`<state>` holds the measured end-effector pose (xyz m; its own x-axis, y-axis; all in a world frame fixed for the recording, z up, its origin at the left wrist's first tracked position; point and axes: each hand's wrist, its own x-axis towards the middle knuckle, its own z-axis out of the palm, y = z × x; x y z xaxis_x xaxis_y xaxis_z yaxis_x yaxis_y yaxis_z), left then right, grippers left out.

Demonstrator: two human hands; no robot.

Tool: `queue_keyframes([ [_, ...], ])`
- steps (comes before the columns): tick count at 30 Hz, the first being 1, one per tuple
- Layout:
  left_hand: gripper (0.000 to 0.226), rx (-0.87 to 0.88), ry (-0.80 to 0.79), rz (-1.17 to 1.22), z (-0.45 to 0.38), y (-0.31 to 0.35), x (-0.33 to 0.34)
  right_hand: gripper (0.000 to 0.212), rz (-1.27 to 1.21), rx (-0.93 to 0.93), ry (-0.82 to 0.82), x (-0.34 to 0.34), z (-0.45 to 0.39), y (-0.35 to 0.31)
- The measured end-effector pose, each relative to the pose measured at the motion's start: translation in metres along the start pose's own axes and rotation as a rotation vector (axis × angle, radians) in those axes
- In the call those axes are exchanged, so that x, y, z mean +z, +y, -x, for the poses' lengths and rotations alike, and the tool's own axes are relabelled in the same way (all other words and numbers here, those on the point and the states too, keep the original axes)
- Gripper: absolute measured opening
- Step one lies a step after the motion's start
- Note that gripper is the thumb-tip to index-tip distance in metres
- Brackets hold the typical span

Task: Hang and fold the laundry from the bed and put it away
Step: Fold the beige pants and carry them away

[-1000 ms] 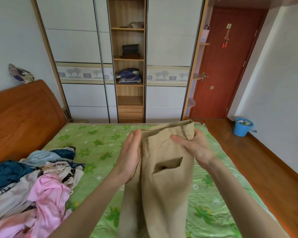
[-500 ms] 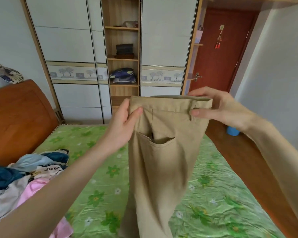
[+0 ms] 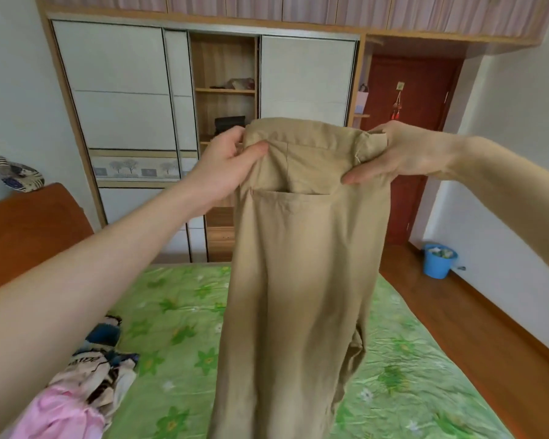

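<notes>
Beige trousers point(image 3: 298, 280) hang in front of me by the waistband, back pocket facing me, legs dropping toward the bed point(image 3: 184, 327). My left hand point(image 3: 225, 166) pinches the waistband's left end, thumb in front. At the right end, my right hand point(image 3: 393, 153) grips the band, thumb on the near side. A pile of laundry point(image 3: 89, 384), pink, patterned and blue pieces, lies on the green flowered sheet at lower left, partly behind my left forearm.
A wardrobe point(image 3: 124, 99) with white sliding doors and open wooden shelves point(image 3: 224, 90) fills the far wall. A red door point(image 3: 412, 128) is at the right, a blue bucket point(image 3: 438, 261) stands on the wood floor. The wooden headboard point(image 3: 29, 229) is at left.
Both hands have raised the trousers from the bed to chest height, stretching the waistband wider between them. My view has tilted upward, showing more of the wardrobe.
</notes>
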<state>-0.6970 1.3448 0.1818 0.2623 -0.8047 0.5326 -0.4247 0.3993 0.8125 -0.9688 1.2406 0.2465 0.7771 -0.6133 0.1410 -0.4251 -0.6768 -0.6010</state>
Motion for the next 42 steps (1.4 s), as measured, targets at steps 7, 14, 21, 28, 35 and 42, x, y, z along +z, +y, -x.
queue_keyframes([
  [7,0.031,-0.161,-0.178,-0.391,-0.13,0.019,-0.047,0.025,-0.008,-0.033,0.325,-0.033,-0.139,0.019],
  [14,0.03,0.026,0.139,-0.583,-0.207,0.019,-0.044,0.027,0.371,-0.132,0.528,-0.067,-0.221,-0.004],
  [21,0.018,0.216,0.243,-0.541,-0.227,0.011,-0.037,0.018,0.547,-0.31,0.8,-0.078,-0.217,0.008],
  [28,0.023,0.152,0.083,-0.409,-0.146,-0.058,0.01,0.029,0.709,-0.355,0.728,0.0,-0.148,0.103],
  [35,0.032,0.088,-0.254,-0.764,0.078,-0.192,0.072,0.042,0.589,-0.342,0.419,0.209,0.011,0.229],
  [42,0.02,-0.255,-0.775,-0.789,0.348,-0.32,0.13,0.048,0.419,-0.15,-0.127,0.425,0.172,0.318],
])
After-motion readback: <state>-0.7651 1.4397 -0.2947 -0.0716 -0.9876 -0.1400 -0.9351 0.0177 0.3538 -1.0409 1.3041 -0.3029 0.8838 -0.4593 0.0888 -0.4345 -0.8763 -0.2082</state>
